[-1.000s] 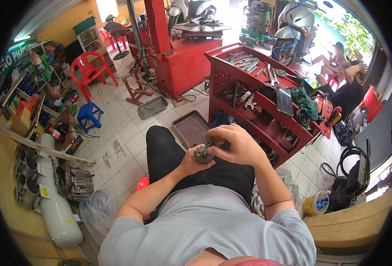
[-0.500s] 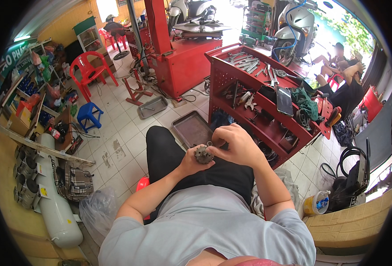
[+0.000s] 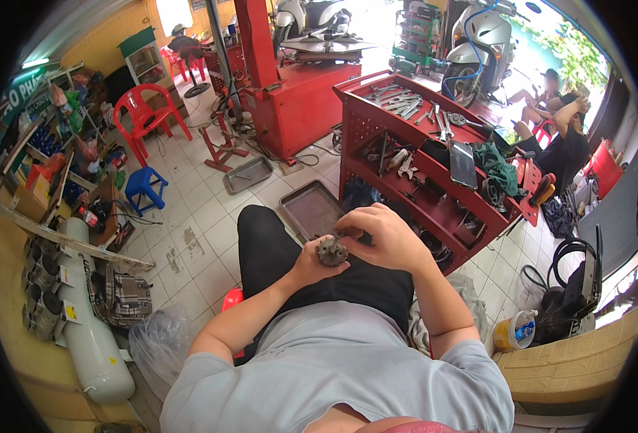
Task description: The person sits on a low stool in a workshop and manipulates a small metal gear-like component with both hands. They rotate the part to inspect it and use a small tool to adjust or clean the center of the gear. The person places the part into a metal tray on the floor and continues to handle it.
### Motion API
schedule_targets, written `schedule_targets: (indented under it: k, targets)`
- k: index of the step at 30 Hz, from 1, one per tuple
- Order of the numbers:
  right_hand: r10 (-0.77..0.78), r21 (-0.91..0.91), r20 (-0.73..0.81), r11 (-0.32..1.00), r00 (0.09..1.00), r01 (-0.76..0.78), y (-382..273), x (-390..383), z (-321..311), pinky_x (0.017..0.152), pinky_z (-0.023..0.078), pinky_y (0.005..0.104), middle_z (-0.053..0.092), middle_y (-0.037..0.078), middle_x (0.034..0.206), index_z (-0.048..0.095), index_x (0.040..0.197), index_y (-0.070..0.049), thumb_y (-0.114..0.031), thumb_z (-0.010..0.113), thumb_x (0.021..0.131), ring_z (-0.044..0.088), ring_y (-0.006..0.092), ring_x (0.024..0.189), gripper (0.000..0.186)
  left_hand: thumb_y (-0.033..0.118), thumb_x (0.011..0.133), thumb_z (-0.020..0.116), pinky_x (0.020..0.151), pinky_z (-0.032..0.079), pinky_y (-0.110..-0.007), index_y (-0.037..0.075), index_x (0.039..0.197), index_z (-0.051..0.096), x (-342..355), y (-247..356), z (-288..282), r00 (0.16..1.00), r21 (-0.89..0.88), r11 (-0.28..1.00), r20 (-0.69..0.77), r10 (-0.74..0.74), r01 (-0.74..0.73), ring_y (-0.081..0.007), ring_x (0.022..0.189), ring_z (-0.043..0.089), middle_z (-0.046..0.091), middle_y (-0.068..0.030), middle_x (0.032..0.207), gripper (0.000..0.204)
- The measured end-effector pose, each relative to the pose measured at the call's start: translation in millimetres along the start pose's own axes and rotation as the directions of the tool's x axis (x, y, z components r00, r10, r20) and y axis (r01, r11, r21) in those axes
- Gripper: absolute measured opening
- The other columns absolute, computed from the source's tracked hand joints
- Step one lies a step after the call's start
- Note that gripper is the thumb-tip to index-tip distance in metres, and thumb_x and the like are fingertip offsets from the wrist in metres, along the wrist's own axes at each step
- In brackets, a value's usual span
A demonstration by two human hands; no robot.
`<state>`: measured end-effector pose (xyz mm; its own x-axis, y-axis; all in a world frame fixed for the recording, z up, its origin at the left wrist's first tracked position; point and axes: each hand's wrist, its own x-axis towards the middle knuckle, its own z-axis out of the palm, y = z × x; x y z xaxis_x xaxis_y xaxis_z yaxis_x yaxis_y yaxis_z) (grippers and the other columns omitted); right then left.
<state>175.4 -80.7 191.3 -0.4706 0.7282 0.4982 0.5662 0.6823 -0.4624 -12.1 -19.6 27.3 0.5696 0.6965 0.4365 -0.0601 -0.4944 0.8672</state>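
My left hand point(image 3: 313, 264) grips a dirty metal gear part point(image 3: 331, 254) with a toothed disc and a short shaft, held over my lap. Above it, my right hand point(image 3: 380, 234) has thumb and fingers curled round the top of the shaft; whatever small piece is between the fingertips is hidden. Both hands are close together over my black trousers point(image 3: 268, 238). Just beyond them a dirty metal tray point(image 3: 301, 202) lies on the tiles.
A red tool cart point(image 3: 362, 173) with wrenches stands right ahead; a red lift point(image 3: 283, 115), scooters point(image 3: 478, 36), red chair point(image 3: 146, 115) and blue stool point(image 3: 146, 184) are farther off. A white cylinder point(image 3: 99, 339) is at left. Other people point(image 3: 564, 137) sit at right.
My right fingers have shifted slightly over the top of the shaft, covering more of the small ring seen there earlier. My left hand stays in place.
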Motion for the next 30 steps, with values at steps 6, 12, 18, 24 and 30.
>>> schedule_targets:
  k: [6,12,18,24,30]
  targets:
    - [0.033,0.005,-0.037,0.999,0.999,-0.033,-8.7,1.5,-4.9,0.080,0.045,0.0342,0.065,0.003,0.077,0.069,0.098,-0.007,-0.019,0.077,0.079,0.064,0.0206,0.077,0.023,0.010,0.075,0.084,0.079,0.053,-0.027,0.004,0.103,0.067,-0.3,-1.5,-0.2,1.000,-0.037,0.999,0.003,-0.018,0.018,-0.0094,0.086,0.064,0.068,-0.0025,0.094,0.033]
    - [0.082,-0.105,0.045,0.992,0.996,-0.077,-1.4,-0.9,-5.2,0.080,0.046,0.0345,0.066,0.004,0.079,0.069,0.098,-0.007,-0.019,0.076,0.080,0.064,0.0210,0.076,0.023,0.010,0.076,0.083,0.080,0.054,-0.027,0.003,0.103,0.066,-1.1,-2.5,-0.2,1.000,-0.054,0.999,0.015,-0.008,0.009,-0.0090,0.086,0.064,0.069,-0.0029,0.095,0.033]
    - [0.006,0.000,0.022,1.000,1.000,-0.006,0.9,-0.6,1.7,0.081,0.046,0.0345,0.066,0.005,0.080,0.069,0.099,-0.007,-0.019,0.076,0.080,0.064,0.0219,0.077,0.023,0.010,0.075,0.083,0.080,0.053,-0.027,0.004,0.104,0.066,-0.5,1.1,-0.9,1.000,-0.036,0.999,0.022,-0.022,0.023,-0.0093,0.088,0.064,0.069,-0.0029,0.097,0.034]
    - [0.010,0.016,-0.015,1.000,1.000,-0.009,-6.9,1.4,-3.5,0.080,0.046,0.0347,0.065,0.004,0.078,0.069,0.098,-0.008,-0.019,0.076,0.080,0.063,0.0222,0.076,0.023,0.010,0.073,0.084,0.070,0.049,-0.028,0.005,0.096,0.063,2.0,6.4,4.4,0.999,-0.072,0.997,-0.041,0.032,-0.035,-0.0089,0.075,0.058,0.063,-0.0002,0.084,0.032]
    - [0.081,-0.133,0.078,0.989,0.994,-0.070,-0.6,-1.0,-5.2,0.079,0.046,0.0349,0.066,0.005,0.080,0.069,0.097,-0.007,-0.019,0.076,0.080,0.063,0.0228,0.077,0.022,0.010,0.073,0.084,0.072,0.050,-0.028,0.005,0.097,0.063,1.5,6.2,2.6,0.998,-0.018,0.998,-0.027,0.055,-0.055,-0.0101,0.077,0.059,0.063,-0.0007,0.086,0.032]
